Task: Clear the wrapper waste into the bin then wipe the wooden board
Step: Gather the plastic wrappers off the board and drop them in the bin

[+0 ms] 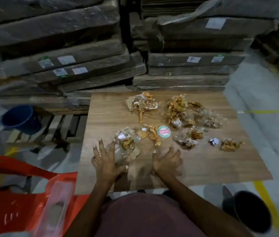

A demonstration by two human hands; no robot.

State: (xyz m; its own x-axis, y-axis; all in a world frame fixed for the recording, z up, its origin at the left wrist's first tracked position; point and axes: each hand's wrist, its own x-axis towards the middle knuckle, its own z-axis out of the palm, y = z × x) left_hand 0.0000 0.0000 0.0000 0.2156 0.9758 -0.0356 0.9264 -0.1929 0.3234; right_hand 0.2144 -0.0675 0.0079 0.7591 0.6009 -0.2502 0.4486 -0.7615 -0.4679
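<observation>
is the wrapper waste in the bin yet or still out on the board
Still out. Crumpled wrappers lie scattered across the wooden board; the black bin stands on the floor.

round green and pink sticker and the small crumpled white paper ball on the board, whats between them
In the head view, a crumpled clear plastic wrapper with brown scraps lies on the wooden board between the round green and pink sticker and the small crumpled white paper ball.

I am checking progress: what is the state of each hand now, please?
Left hand: open, fingers spread, touching the nearest clear wrapper.
Right hand: open, holding nothing, on the wooden board.
</observation>
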